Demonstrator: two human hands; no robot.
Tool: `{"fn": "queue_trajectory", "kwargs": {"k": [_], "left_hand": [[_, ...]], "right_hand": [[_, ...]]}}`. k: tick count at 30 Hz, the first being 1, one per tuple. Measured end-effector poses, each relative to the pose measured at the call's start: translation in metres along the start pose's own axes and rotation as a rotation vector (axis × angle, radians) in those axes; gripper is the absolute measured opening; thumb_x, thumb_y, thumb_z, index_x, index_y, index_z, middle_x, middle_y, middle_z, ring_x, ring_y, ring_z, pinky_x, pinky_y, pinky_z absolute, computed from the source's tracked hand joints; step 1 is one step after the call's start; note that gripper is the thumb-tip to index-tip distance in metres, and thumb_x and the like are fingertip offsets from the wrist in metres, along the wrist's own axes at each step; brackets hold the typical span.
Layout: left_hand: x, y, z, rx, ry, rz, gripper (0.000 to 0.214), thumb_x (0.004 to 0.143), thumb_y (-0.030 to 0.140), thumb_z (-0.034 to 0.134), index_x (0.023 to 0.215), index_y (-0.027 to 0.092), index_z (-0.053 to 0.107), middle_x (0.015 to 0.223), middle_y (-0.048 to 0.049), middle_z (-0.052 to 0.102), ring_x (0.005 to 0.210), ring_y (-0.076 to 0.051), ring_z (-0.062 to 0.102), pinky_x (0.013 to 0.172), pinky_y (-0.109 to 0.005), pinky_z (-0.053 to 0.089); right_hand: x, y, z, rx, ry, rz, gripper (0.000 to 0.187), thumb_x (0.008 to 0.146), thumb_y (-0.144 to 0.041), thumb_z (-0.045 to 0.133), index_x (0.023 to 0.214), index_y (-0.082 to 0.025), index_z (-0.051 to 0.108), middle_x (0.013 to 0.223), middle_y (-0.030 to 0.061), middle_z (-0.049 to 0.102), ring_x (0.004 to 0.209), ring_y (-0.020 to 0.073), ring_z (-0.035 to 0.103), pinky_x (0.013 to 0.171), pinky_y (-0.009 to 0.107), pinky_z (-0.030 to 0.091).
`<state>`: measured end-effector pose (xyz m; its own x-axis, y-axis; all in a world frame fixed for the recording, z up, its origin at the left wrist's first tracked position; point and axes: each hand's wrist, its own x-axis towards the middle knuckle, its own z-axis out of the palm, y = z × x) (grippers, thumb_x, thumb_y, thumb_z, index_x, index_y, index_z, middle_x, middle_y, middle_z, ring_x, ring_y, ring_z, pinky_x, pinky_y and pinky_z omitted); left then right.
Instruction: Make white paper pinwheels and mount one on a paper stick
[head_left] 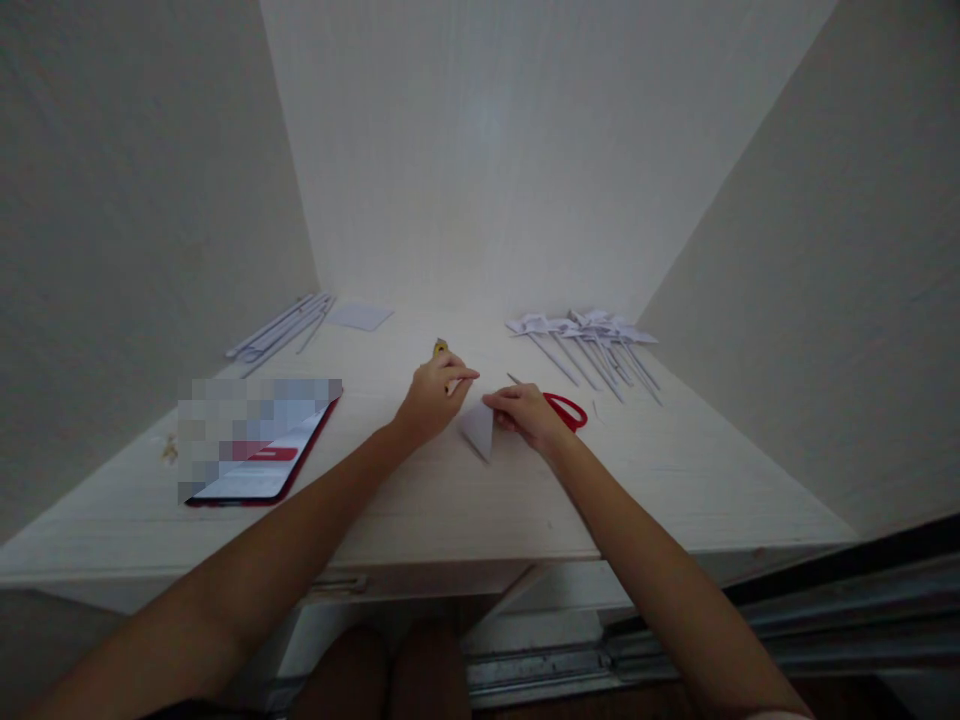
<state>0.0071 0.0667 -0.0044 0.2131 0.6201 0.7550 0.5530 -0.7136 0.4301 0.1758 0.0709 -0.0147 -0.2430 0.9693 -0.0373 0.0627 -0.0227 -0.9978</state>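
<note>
My right hand (523, 412) pinches the upper corner of a small folded white paper triangle (478, 428), whose point hangs toward the table's front. To the left of it, my left hand (441, 392) is closed, thumb and index finger drawn together above the paper's left side. Whatever may be between those fingertips is too small to make out. A yellow object (440, 347) with a dark spot shows just behind the left knuckles; whether the hand touches it is unclear. Red-handled scissors (576, 412) lie partly hidden behind my right wrist, with their tip showing past the fingers.
Several white paper pieces on thin sticks (592, 335) lie at the back right. Rolled paper sticks (289, 325) and a flat paper square (362, 316) are at the back left. A phone or tablet (247, 480) with a red edge lies left. Walls enclose three sides.
</note>
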Motion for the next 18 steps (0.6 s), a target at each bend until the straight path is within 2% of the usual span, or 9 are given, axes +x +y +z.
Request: {"fn": "queue_trajectory", "kwargs": {"k": [4, 6, 8, 10, 14, 18], "left_hand": [[-0.003, 0.010, -0.002, 0.148, -0.367, 0.025, 0.020, 0.077, 0.008, 0.048, 0.078, 0.012, 0.068, 0.078, -0.0080, 0.059, 0.073, -0.016, 0.056, 0.071, -0.030, 0.047], [-0.006, 0.018, -0.006, 0.228, -0.500, 0.009, 0.022, 0.076, 0.006, 0.046, 0.076, 0.009, 0.067, 0.081, -0.0100, 0.057, 0.077, -0.017, 0.055, 0.073, -0.032, 0.046], [-0.013, 0.027, -0.010, 0.280, -0.547, 0.013, 0.024, 0.078, 0.007, 0.042, 0.072, 0.009, 0.066, 0.084, -0.0110, 0.055, 0.080, -0.018, 0.054, 0.076, -0.033, 0.046], [-0.024, 0.034, -0.013, 0.229, -0.614, 0.061, 0.027, 0.082, 0.010, 0.038, 0.075, 0.010, 0.064, 0.090, -0.0112, 0.055, 0.084, -0.018, 0.053, 0.080, -0.032, 0.046], [-0.049, 0.038, -0.016, 0.183, -0.620, 0.076, 0.032, 0.088, 0.018, 0.032, 0.106, 0.009, 0.058, 0.114, -0.0138, 0.054, 0.104, -0.019, 0.051, 0.094, -0.032, 0.039], [-0.060, 0.039, -0.019, 0.305, -0.673, 0.073, 0.038, 0.092, 0.028, 0.030, 0.120, 0.014, 0.051, 0.126, -0.0138, 0.050, 0.116, -0.022, 0.046, 0.100, -0.043, 0.027]], "right_hand": [[0.001, 0.006, -0.002, -0.213, -0.035, -0.072, 0.023, 0.066, -0.029, 0.061, 0.049, -0.013, 0.055, 0.034, -0.0068, 0.043, 0.029, 0.0027, 0.030, 0.031, 0.017, 0.016], [0.001, 0.005, -0.001, -0.247, -0.020, -0.081, 0.024, 0.066, -0.028, 0.060, 0.048, -0.014, 0.053, 0.033, -0.0075, 0.041, 0.028, 0.0029, 0.029, 0.031, 0.017, 0.016], [0.000, 0.003, 0.001, -0.265, -0.013, -0.082, 0.025, 0.066, -0.027, 0.060, 0.046, -0.015, 0.051, 0.032, -0.0075, 0.041, 0.028, 0.0033, 0.030, 0.030, 0.017, 0.016], [-0.002, -0.001, 0.002, -0.284, -0.018, -0.090, 0.025, 0.065, -0.025, 0.060, 0.044, -0.015, 0.050, 0.031, -0.0072, 0.042, 0.027, 0.0034, 0.031, 0.030, 0.017, 0.017], [-0.006, -0.004, 0.003, -0.307, -0.008, -0.126, 0.025, 0.065, -0.022, 0.061, 0.043, -0.015, 0.051, 0.031, -0.0069, 0.043, 0.027, 0.0034, 0.031, 0.031, 0.017, 0.017], [-0.006, -0.002, 0.004, -0.367, 0.050, -0.174, 0.024, 0.066, -0.021, 0.062, 0.044, -0.015, 0.054, 0.032, -0.0061, 0.044, 0.030, 0.0044, 0.033, 0.035, 0.018, 0.022]]}}
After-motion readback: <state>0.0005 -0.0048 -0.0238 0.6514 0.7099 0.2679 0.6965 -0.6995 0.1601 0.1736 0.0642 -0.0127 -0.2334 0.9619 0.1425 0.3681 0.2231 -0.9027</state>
